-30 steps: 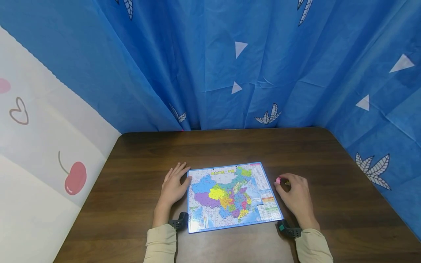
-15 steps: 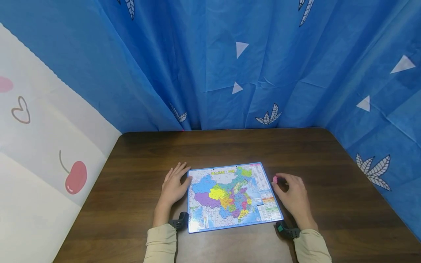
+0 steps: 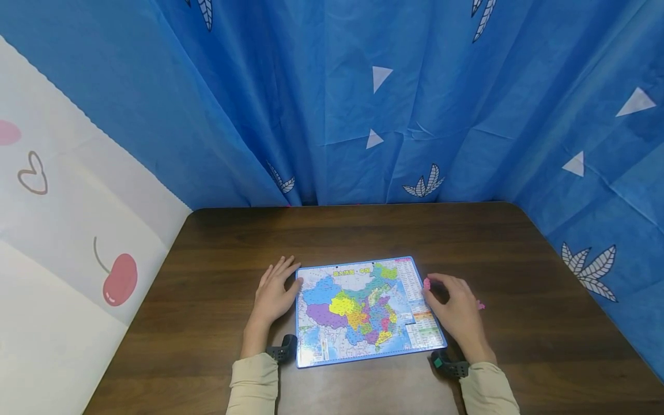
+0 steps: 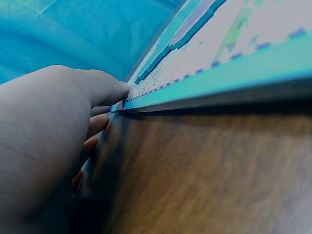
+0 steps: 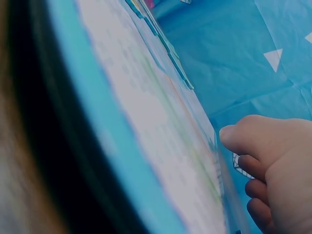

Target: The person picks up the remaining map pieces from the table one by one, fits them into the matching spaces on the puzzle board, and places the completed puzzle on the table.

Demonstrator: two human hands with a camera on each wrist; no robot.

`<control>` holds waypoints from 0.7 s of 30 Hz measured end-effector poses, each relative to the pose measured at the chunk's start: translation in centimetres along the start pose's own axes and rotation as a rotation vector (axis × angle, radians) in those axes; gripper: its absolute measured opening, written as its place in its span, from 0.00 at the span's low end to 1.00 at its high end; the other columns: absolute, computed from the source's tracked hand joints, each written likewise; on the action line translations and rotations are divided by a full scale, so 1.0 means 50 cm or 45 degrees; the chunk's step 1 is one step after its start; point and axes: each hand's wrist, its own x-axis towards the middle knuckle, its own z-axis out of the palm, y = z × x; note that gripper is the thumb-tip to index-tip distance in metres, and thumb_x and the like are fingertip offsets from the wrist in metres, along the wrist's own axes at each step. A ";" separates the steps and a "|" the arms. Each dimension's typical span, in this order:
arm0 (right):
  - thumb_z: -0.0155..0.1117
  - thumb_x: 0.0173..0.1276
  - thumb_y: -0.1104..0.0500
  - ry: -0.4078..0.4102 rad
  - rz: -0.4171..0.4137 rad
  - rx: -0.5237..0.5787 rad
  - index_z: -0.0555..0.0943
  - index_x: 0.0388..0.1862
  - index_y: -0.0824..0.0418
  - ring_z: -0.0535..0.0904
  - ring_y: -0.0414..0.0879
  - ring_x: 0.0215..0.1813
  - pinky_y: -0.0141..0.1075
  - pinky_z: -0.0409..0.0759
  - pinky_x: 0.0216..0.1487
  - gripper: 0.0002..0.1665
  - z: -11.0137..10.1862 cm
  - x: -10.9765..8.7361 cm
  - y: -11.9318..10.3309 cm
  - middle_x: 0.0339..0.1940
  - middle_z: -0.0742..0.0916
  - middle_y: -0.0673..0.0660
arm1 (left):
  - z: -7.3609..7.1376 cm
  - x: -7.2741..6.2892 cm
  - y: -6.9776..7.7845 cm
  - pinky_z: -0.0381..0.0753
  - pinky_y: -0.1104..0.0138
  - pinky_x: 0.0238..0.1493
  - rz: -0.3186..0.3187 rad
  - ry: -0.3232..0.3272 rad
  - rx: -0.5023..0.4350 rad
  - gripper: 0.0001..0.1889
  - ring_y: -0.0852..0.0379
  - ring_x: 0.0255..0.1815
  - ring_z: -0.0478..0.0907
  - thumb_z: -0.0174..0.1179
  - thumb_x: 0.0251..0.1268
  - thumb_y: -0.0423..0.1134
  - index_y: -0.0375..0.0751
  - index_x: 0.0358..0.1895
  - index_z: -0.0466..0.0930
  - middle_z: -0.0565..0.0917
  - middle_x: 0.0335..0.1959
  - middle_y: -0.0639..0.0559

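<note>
A map puzzle board (image 3: 344, 357) with a blue rim and coloured regions lies on the table. My left hand (image 3: 275, 297) rests at its left edge, fingers extended on the tabletop and the thumb tip on the rim. In the left wrist view the thumb (image 4: 105, 87) touches the corner of the board. My right hand (image 3: 459, 311) pinches a small pink puzzle piece (image 3: 427, 283) between thumb and fingers, close to the board's right edge. The right wrist view shows the hand (image 5: 282, 170) beside the board, with the pink piece hidden.
Another pink puzzle piece (image 3: 480, 305) lies on the dark wooden table (image 3: 233, 242), just right of my right hand. A blue curtain (image 3: 342, 167) hangs behind the table, and a white patterned cloth (image 3: 67, 276) stands along the left side.
My right hand has moved left with the pink piece, up to the board's edge. A second pink piece has come into view behind it; a yellow one is now out of sight. The left hand stays still.
</note>
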 end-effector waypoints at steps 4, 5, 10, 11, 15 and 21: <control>0.74 0.67 0.57 0.001 -0.006 0.015 0.82 0.59 0.62 0.77 0.63 0.61 0.65 0.79 0.58 0.23 0.004 0.000 -0.005 0.57 0.86 0.66 | 0.000 0.000 0.000 0.42 0.48 0.84 0.002 -0.003 0.000 0.26 0.45 0.84 0.53 0.57 0.76 0.45 0.41 0.72 0.74 0.66 0.80 0.44; 0.74 0.68 0.57 0.001 -0.009 0.019 0.82 0.59 0.62 0.77 0.63 0.61 0.64 0.80 0.58 0.23 0.005 0.000 -0.006 0.57 0.86 0.65 | 0.000 0.000 0.000 0.42 0.49 0.84 0.002 -0.003 -0.001 0.26 0.45 0.84 0.53 0.57 0.76 0.45 0.41 0.72 0.74 0.66 0.80 0.44; 0.74 0.67 0.58 -0.004 -0.027 0.025 0.82 0.61 0.61 0.78 0.62 0.60 0.63 0.81 0.58 0.24 0.007 -0.002 -0.009 0.59 0.86 0.65 | 0.000 0.000 0.000 0.42 0.49 0.84 -0.001 -0.001 -0.003 0.26 0.45 0.84 0.53 0.58 0.76 0.45 0.41 0.72 0.75 0.66 0.80 0.44; 0.75 0.66 0.58 -0.007 -0.030 0.025 0.82 0.61 0.61 0.78 0.62 0.60 0.64 0.81 0.58 0.25 0.007 -0.002 -0.009 0.59 0.86 0.65 | 0.001 0.000 0.000 0.42 0.48 0.84 -0.002 -0.001 -0.003 0.26 0.45 0.84 0.53 0.58 0.76 0.45 0.41 0.72 0.75 0.66 0.80 0.44; 0.75 0.67 0.58 -0.025 -0.035 0.025 0.82 0.62 0.61 0.78 0.61 0.61 0.63 0.80 0.59 0.25 0.008 -0.003 -0.012 0.59 0.86 0.64 | 0.001 0.000 -0.001 0.42 0.48 0.84 -0.003 -0.001 -0.008 0.26 0.45 0.85 0.53 0.58 0.76 0.45 0.41 0.72 0.75 0.66 0.80 0.44; 0.73 0.68 0.54 -0.030 -0.039 0.033 0.83 0.61 0.60 0.78 0.60 0.61 0.62 0.80 0.59 0.24 0.014 -0.003 -0.019 0.59 0.86 0.63 | 0.001 0.000 -0.001 0.42 0.48 0.84 0.000 -0.003 -0.012 0.26 0.45 0.85 0.53 0.58 0.76 0.45 0.41 0.72 0.74 0.66 0.80 0.44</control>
